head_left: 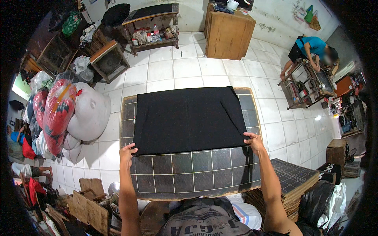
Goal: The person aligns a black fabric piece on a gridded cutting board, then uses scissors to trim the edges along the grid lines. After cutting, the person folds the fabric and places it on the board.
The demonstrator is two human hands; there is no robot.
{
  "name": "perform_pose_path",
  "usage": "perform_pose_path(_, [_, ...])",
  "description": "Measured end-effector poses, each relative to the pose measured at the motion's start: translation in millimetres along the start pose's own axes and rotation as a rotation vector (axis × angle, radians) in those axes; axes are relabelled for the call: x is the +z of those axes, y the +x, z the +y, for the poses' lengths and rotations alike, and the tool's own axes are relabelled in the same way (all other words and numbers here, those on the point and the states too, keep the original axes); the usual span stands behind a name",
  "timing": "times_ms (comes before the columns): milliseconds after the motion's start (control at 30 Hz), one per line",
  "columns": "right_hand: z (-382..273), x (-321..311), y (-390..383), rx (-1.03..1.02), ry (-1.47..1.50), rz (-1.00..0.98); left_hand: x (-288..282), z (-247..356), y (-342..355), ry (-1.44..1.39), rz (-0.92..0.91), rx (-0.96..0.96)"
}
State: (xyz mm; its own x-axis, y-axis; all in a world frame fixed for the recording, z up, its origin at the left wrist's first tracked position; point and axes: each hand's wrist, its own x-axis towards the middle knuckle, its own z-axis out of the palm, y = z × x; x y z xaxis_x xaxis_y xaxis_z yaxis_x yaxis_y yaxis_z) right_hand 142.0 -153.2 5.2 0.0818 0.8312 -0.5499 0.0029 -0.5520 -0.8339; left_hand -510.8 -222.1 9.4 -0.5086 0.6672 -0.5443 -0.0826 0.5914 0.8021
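Note:
A black piece of cloth (189, 118) lies spread over the far part of a dark board (181, 173) marked with a pale grid. My left hand (128, 151) pinches the cloth's near left corner. At the near right corner, my right hand (253, 141) grips the edge between thumb and fingers. The near edge runs fairly straight between both hands, while a crease slants down the right side of the fabric.
Stacked grid-marked boards (293, 177) stand at the right. Large stuffed bags (88, 112) crowd the left, above wooden pieces (88, 208). Beyond are a wooden cabinet (228, 35) and a shelf table (153, 33). A person (311, 49) bends over a metal-framed table at far right.

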Motion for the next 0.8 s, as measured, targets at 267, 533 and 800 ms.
perform_pose_path(267, [23.7, -3.8, -42.9, 0.042, 0.017, 0.020, -19.6, -27.3, -26.7, -0.113, -0.062, -0.064])
perform_pose_path(533, [33.9, -7.3, -79.2, 0.077, 0.009, 0.007, -34.0, -53.0, -46.7, -0.188, -0.132, -0.079])
perform_pose_path(800, [-103.5, 10.3, -10.5, -0.150, 0.111, -0.233, -25.7, 92.1, 37.7, -0.334, -0.472, 0.114])
